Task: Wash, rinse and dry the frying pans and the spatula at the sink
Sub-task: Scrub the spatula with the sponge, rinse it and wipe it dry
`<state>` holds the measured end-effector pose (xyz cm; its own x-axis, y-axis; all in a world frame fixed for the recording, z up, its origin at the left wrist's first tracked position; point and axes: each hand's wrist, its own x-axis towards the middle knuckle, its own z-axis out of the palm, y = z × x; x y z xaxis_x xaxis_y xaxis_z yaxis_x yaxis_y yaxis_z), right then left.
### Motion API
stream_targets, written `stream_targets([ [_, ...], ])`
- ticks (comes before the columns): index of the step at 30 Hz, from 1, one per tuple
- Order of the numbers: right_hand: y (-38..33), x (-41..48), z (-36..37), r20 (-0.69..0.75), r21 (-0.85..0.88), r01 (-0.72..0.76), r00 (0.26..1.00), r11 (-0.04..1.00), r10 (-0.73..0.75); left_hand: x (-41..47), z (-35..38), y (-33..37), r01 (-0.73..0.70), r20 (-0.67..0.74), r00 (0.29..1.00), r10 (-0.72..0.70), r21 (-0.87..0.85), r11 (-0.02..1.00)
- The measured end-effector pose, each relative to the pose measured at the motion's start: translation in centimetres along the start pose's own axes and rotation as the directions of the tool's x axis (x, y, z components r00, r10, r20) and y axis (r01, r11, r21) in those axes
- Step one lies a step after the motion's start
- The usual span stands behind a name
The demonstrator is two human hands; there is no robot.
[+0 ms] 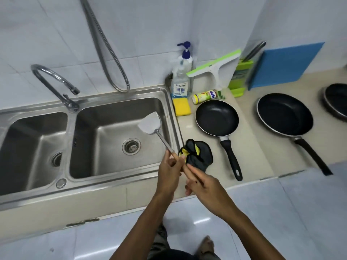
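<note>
From the head view, a double sink (120, 93) of brushed stainless steel was set into a pale stone-look counter (249, 139), with a curved chrome tap (54, 79) at the divide between its two basins. The spatula (149, 122) was all bare metal, with a flat, fan-shaped blade and a thin round shaft. It was held slanting, blade up, over the right basin near that basin's right wall.

The left hand (170, 173) had its fingers curled round the lower shaft. The right hand (202, 184) lay just behind it, fingers stretched fairly straight along the handle's end. Blur hid whether they actually gripped it.

A crumpled dark grey cloth (201, 155) with yellow patches sat on the counter beside the sink rim, touching the right fingertips.

Three round frying pans with black non-stick insides stood on the counter: a small pan (216, 118) with a thick black plastic handle, a larger pan (284, 114) with a silver rim well to its right, and a third pan (336, 99) cut off by the frame edge.

Behind the small pan were a yellow sponge (181, 109), a clear pump bottle (181, 76) with a blue top, and a green-edged white squeegee (216, 68).
</note>
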<state>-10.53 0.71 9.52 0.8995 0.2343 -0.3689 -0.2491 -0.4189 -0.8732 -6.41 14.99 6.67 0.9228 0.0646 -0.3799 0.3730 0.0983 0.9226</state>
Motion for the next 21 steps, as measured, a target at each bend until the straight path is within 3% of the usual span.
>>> stream_targets([
  [10, 7.3, -11.7, -16.3, -0.288, 0.119, 0.015, 0.957, 0.993, 0.02, -4.4, 22.7, -0.8, -0.138, 0.259, 0.96, 0.104, 0.114, 0.984],
  [16, 11.2, -15.9, -25.6, -0.477, 0.18, 0.018, 0.876, 0.983, 0.072, -5.1, 35.7, -0.4, -0.187, 0.461, 0.882, 0.101, 0.145, 0.972],
  [21, 14.4, -16.5, -33.2, -0.519, 0.216, 0.005, 0.848, 0.976, 0.111, -3.2, 45.1, -0.8, -0.213, 0.56, 0.825, 0.081, 0.174, 0.961],
])
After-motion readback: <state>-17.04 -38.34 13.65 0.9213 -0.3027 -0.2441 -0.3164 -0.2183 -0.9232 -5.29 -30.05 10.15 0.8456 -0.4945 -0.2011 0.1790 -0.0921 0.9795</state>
